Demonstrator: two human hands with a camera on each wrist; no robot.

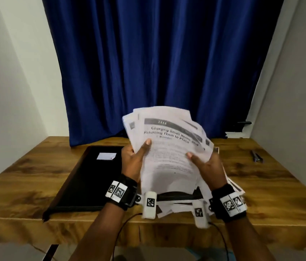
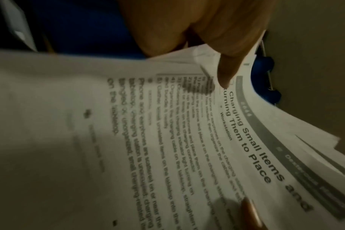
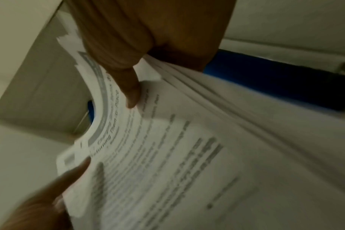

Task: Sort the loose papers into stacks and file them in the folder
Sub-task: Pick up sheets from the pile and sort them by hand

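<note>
I hold a fanned bundle of printed white papers [image 1: 169,146] upright above the table's middle; its top sheet is headed "Charging Small Items and Returning Them to Place". My left hand [image 1: 135,157] grips the bundle's left edge, thumb on the front. My right hand [image 1: 203,162] grips the right edge, thumb on the front sheet. The wrist views show the same papers [image 2: 167,140] [image 3: 167,155] close up, with a thumb lying across the print. More loose papers [image 1: 178,204] lie on the table under my hands. A closed black folder [image 1: 84,178] with a white label lies flat at the left.
The wooden table [image 1: 272,189] runs to a blue curtain [image 1: 157,63] at the back and white walls on both sides. Dark pens [image 1: 256,156] lie near the right edge. Thin cables [image 1: 221,236] hang from my wrists over the front edge.
</note>
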